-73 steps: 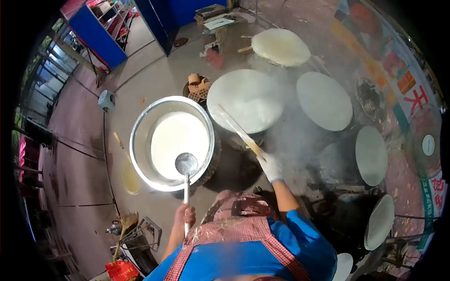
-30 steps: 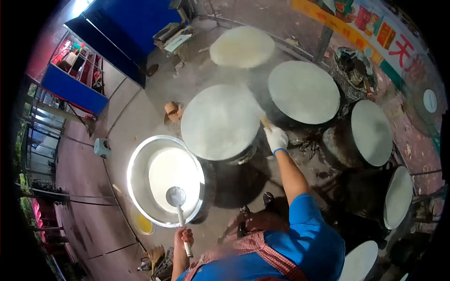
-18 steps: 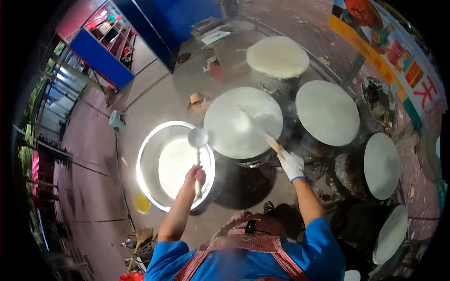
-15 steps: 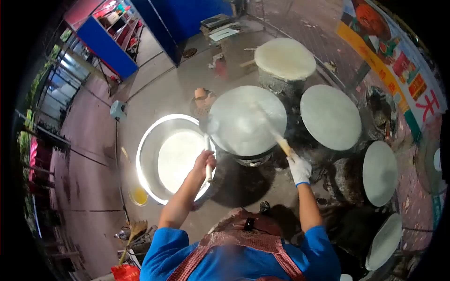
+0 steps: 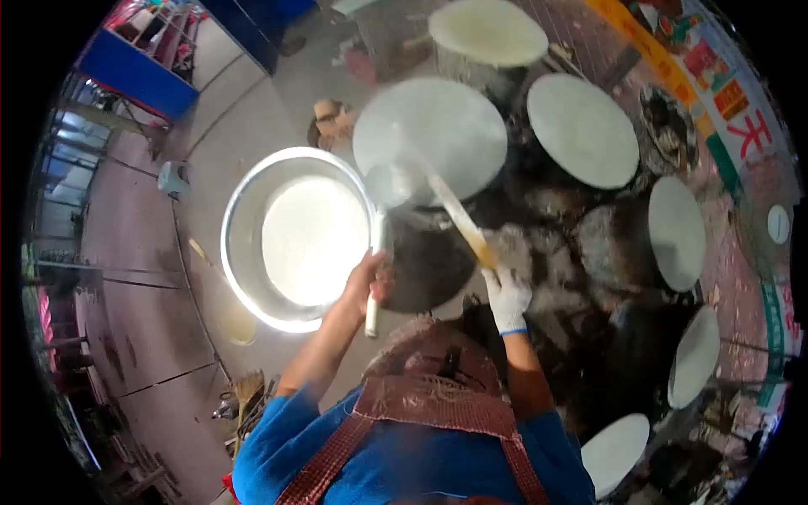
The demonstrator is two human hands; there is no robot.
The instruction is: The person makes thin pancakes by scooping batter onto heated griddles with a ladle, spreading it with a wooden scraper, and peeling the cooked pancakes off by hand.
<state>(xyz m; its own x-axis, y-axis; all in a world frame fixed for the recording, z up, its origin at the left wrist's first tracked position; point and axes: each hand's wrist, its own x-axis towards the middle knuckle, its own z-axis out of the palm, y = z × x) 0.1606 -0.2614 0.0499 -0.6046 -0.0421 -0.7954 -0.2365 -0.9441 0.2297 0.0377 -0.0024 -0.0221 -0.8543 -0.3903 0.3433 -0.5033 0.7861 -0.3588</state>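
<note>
Bare fingers of my left hand (image 5: 368,282) are wrapped round the pale handle of a ladle (image 5: 389,183). The ladle's blurred bowl is at the near left edge of a round griddle (image 5: 463,126), beside the rim of a big metal pot (image 5: 231,252) holding white batter (image 5: 316,240). In a white glove, my right hand (image 5: 507,301) is closed on a long stick-like spreader (image 5: 454,206). Its far end is over the griddle's whitish surface, blurred by motion and steam, so I cannot tell the shape of its tip.
More round griddles with pale tops curve round to the right: one at the back (image 5: 488,34), another beside it (image 5: 582,130), others (image 5: 677,236) farther round. A small stool (image 5: 174,178) stands left. A shallow dish (image 5: 239,324) and a hand broom (image 5: 248,389) lie near the pot.
The view has tilted down, so the griddles and pot sit higher in the picture. The spreader's far end has swept leftward over the griddle. The ladle stays near the griddle's left edge.
</note>
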